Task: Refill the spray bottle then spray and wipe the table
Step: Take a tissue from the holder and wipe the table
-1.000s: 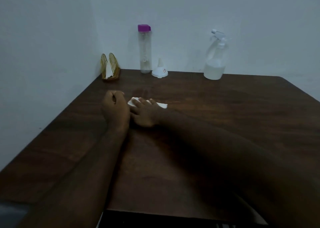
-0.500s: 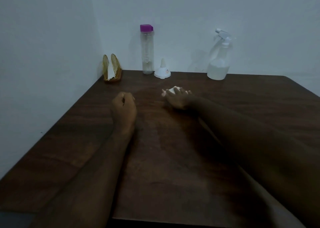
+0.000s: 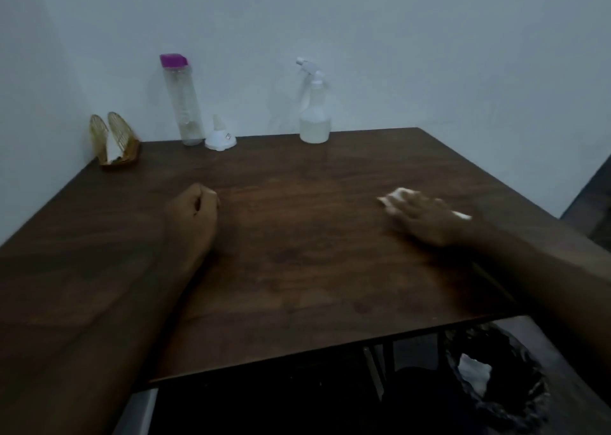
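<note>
Wiping: right hand (image 3: 426,219) presses crumpled white tissue (image 3: 398,194) flat-fingered onto dark wooden table (image 3: 297,252).
Left hand (image 3: 193,213): clenched fist, empty.
Clear plastic spray bottle (image 3: 314,114): white trigger, part-full, upright, far edge.

You were in what looked like a plain home dining corner: dark wood bench (image 3: 330,236) against bare white walls (image 3: 413,37), gold napkin holder (image 3: 114,143), bag-lined bin (image 3: 496,401) underneath.
</note>
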`<state>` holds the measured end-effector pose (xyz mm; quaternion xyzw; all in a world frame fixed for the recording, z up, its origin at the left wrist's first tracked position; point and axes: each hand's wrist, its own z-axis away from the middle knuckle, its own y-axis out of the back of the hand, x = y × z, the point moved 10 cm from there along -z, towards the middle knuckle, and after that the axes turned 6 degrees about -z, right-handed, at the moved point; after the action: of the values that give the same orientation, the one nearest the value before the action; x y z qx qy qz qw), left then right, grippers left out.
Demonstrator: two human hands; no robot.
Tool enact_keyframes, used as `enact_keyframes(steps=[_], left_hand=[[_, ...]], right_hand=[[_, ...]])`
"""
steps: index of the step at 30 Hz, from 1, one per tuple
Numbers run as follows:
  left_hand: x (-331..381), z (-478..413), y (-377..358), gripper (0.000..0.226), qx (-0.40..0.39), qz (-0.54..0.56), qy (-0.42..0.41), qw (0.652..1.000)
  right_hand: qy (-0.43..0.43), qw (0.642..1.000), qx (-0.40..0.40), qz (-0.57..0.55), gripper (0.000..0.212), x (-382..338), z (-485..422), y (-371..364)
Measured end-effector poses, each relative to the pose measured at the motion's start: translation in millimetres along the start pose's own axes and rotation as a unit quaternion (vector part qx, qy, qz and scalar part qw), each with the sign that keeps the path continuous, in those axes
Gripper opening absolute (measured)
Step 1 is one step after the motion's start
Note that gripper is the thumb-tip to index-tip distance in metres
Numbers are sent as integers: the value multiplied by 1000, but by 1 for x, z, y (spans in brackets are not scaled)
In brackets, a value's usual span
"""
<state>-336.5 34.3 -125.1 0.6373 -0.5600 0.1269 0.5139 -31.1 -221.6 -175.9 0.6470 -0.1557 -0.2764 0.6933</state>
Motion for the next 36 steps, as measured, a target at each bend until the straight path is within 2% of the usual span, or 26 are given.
enact_keyframes(steps=[2, 4, 5, 7, 9, 10, 12, 13, 15, 18, 21, 23, 26, 28, 30, 33, 36], left_hand=[[29, 12, -17, 27, -44, -36, -65, 996], [54, 24, -30, 29, -70, -57, -123, 988], [62, 30, -34, 30, -78, -56, -145, 985], [73, 36, -36, 33, -83, -56, -172, 980], [76, 38, -37, 34, -87, -57, -181, 978], [76, 38, -38, 33, -90, -61, -183, 977], [75, 39, -38, 32, -97, -79, -189, 974], [76, 42, -38, 32, -96, -86, -197, 972], [79, 47, -34, 33, -82, -90, -214, 969], [79, 49, -31, 32, -86, -95, -217, 968], [75, 45, -34, 33, -97, -88, -217, 967], [74, 45, -36, 34, -94, -87, -223, 966], [73, 45, -40, 36, -101, -95, -240, 961], [74, 47, -43, 41, -107, -83, -244, 960], [80, 52, -46, 43, -104, -55, -236, 965], [105, 70, -56, 40, -114, -27, -238, 964], [140, 90, -63, 34, -116, -14, -259, 959]], right_hand=[[-108, 994, 16, -9, 84, 67, 26, 5], [-148, 989, 5, -5, 92, 89, 53, 0], [-130, 991, -5, 19, 98, 82, 63, -6], [-41, 995, -14, 86, 108, 33, 78, -17], [31, 999, 12, 42, 120, -31, 89, -25], [73, 997, 20, 10, 115, -69, 93, -28], [151, 988, 17, -25, 84, -144, 97, -42], [178, 983, 10, -37, 74, -173, 99, -50], [207, 977, -15, -49, 75, -208, 103, -66], [224, 974, -22, -12, 67, -191, 99, -63], [160, 987, 4, 7, 56, -109, 85, -33], [39, 999, 0, 7, 55, -25, 78, -17], [-132, 991, -9, -13, 64, 81, 93, -4], [-156, 987, -22, 5, 79, 99, 111, -6], [-113, 994, -13, -4, 99, 77, 126, -14], [4, 998, 26, -63, 90, 6, 150, -29], [138, 989, 27, -43, 91, -76, 168, -44]])
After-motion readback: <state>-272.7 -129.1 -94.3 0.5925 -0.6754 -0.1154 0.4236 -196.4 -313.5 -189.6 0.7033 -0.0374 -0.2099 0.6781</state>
